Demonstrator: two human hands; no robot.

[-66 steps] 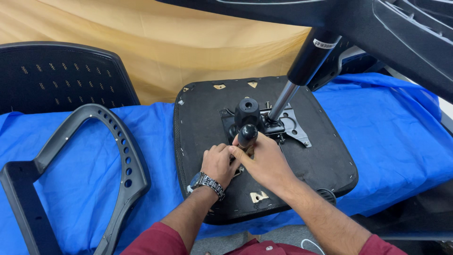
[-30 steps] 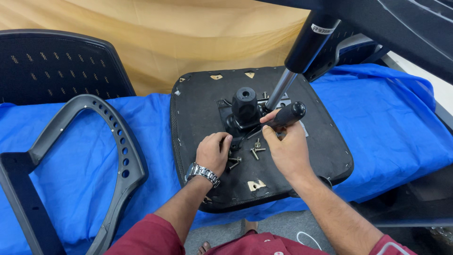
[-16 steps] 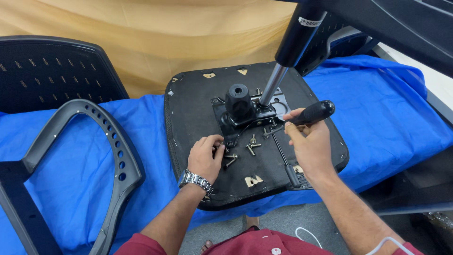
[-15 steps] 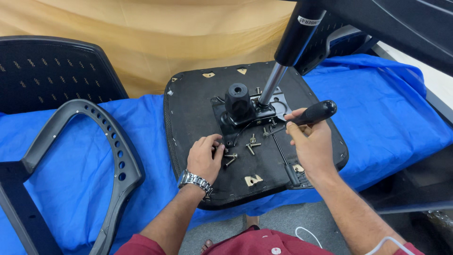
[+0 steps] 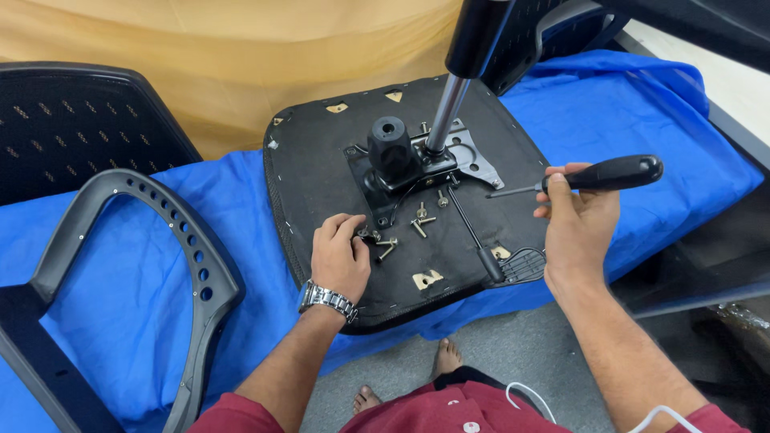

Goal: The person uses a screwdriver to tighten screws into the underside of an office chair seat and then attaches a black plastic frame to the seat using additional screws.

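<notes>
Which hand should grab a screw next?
Probably the left hand: its fingertips already touch the loose screws on the seat. The right hand is busy holding the screwdriver.

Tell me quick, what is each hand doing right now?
Left hand: fingers curled, picking at the loose screws on the seat underside.
Right hand: closed around the black screwdriver, lifted off the seat.
</notes>
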